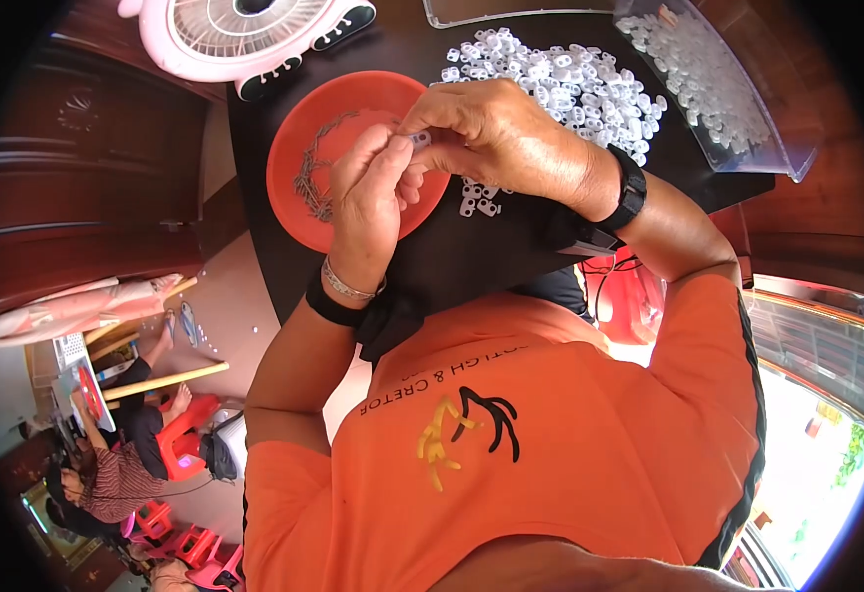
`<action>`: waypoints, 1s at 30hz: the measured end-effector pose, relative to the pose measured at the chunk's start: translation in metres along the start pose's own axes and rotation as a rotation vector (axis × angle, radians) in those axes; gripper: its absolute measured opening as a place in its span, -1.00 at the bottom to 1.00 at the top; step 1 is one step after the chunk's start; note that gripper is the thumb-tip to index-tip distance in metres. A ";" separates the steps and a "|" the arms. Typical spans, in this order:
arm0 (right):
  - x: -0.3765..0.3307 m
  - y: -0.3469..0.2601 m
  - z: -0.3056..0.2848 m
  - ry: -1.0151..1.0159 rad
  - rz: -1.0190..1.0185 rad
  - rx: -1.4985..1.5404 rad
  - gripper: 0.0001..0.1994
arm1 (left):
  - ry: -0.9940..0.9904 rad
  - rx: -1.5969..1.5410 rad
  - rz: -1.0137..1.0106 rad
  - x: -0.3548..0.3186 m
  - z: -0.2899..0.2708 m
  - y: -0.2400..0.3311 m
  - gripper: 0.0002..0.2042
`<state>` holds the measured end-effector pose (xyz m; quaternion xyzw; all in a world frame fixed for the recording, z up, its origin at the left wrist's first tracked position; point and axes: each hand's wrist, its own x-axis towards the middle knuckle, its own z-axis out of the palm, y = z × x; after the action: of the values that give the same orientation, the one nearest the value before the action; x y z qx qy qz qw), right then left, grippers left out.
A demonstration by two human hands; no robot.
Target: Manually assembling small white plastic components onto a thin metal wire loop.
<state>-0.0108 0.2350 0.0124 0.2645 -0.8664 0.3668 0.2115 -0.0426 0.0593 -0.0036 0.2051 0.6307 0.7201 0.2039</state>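
A small white plastic clip [420, 139] is pinched between left hand [368, 212] and right hand [496, 133] at upper centre, with the heaped unworked clips [560, 84] (and metal pins in the orange dish [294, 128]) suggesting plenty left.

Clear plastic bag of small white parts [708, 79] at upper right, black table [471, 266] beneath

One small white plastic clip [420, 139], pinched between my fingertips over the orange bowl's [299, 133] rim. Thin metal pins [315, 166], loose heap, lying inside that bowl.
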 end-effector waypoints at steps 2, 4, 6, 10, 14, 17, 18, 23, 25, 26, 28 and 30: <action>-0.001 -0.001 0.002 0.012 -0.006 -0.004 -0.78 | 0.008 -0.001 0.005 -0.002 0.000 -0.001 -0.79; -0.002 -0.003 0.004 0.021 -0.013 -0.010 -0.79 | 0.016 -0.004 0.013 -0.003 0.002 -0.001 -0.78; -0.003 -0.004 0.004 0.033 0.003 -0.007 -0.81 | 0.064 -0.026 0.027 -0.005 0.007 -0.001 -0.76; -0.004 -0.003 0.007 0.046 -0.018 -0.006 -0.83 | 0.038 -0.034 0.059 -0.006 0.006 -0.004 -0.76; 0.000 -0.011 -0.003 0.049 -0.023 0.056 -0.82 | 0.018 0.010 0.068 -0.008 0.006 0.002 -0.74; 0.004 -0.011 -0.021 0.129 -0.115 0.022 -0.81 | 0.010 0.018 0.160 -0.008 0.010 0.005 -0.75; 0.008 -0.015 -0.036 0.165 -0.077 -0.057 -0.81 | 0.030 0.052 0.176 -0.010 0.009 0.006 -0.76; 0.008 -0.023 -0.159 0.743 0.167 -0.458 -0.87 | 0.000 0.054 0.145 -0.008 0.004 0.009 -0.77; -0.005 -0.012 -0.198 0.804 0.292 -1.046 -0.77 | 0.006 0.035 0.127 -0.007 0.000 0.008 -0.78; -0.014 -0.005 -0.216 0.727 0.364 -1.120 -0.76 | -0.006 0.018 0.112 -0.005 -0.002 0.008 -0.78; -0.030 0.016 -0.232 0.671 0.315 -1.357 -0.78 | -0.005 0.010 0.082 -0.003 -0.004 0.009 -0.78; -0.029 0.020 -0.224 0.606 0.255 -1.579 -0.79 | 0.001 -0.002 0.068 -0.002 -0.005 0.009 -0.78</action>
<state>0.0379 0.4233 0.1290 -0.1695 -0.7971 -0.2684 0.5137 -0.0443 0.0533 0.0048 0.2258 0.6227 0.7274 0.1793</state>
